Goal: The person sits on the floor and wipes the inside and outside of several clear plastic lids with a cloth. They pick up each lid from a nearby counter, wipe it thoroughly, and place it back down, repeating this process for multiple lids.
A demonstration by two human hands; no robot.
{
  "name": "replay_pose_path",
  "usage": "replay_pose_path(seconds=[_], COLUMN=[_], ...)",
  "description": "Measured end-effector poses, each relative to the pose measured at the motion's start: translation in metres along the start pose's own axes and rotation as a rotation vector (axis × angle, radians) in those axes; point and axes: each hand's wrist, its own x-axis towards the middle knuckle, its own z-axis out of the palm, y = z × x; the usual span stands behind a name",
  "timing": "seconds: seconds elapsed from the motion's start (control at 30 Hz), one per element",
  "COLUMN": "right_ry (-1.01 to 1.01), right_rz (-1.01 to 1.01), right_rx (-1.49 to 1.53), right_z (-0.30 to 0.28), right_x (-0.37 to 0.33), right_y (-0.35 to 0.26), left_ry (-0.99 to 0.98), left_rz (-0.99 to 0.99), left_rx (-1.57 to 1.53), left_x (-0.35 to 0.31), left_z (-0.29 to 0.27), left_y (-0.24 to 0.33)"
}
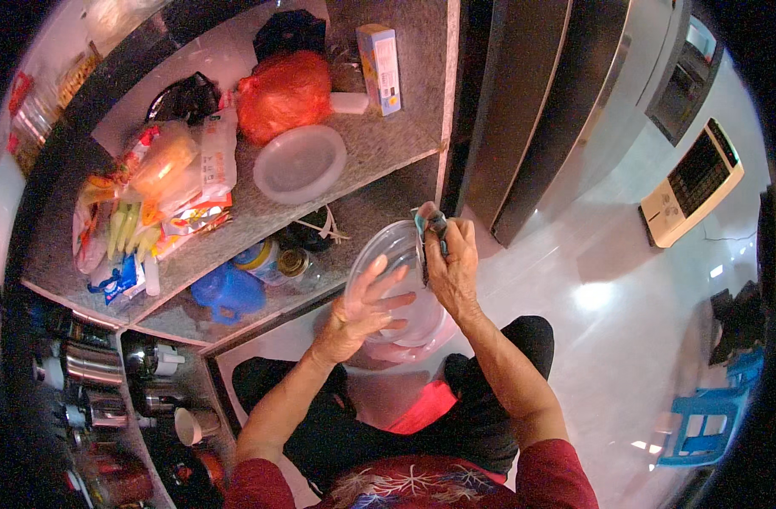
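A seated or crouched person works over a clear bowl (422,314) at the center of the frame, in what looks to be a wiping step. The right hand (452,263) is curled firmly around a crumpled, dark gray-green cloth (430,234) at the bowl's right rim. The left hand (356,321) is spread wide, fingers apart, gripping nothing; it lies across the bowl's left side, though whether the fingertips touch the plastic cannot be told. The next move, by the look of it, calls for a steady hold on the rim, with the cloth pressed along the wall.

The bowl, round, see-through and seemingly thin-walled, is tilted above the floor (608,356), between the knees and the shelf (409,127). Pinkish plastic shows at its lower edge; whether that is its own base or a second piece is unclear. A round, cloudy lid (300,165) lies on the shelf, upper left of the frame, beside a red bag (284,97).
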Motion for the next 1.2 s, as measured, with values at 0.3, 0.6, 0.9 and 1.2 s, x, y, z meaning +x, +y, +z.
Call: replay_pose_path(seconds=[0.3,0.6,0.9,1.2], right_ry=[-0.19,-0.391,-0.198,-0.016], right_rz=[-0.53,-0.807,-0.718,-0.484], right_rx=[-0.151,-0.039,-0.108,-0.114], right_z=[0.006,0.008,0.004,0.001], right_x=[-0.018,-0.048,-0.039,0.001], right_y=[-0.032,-0.037,-0.021,-0.03], left_ry=[0.106,0.152,0.249,0.207], left_rz=[-0.023,0.171,0.108,0.082], left_rx=[-0.162,-0.302,-0.249,-0.154], left_x=[0.001,0.008,0.011,0.008], left_z=[-0.002,-0.006,0.0,-0.003], left_y=[-0.01,0.02,0.02,-0.002])
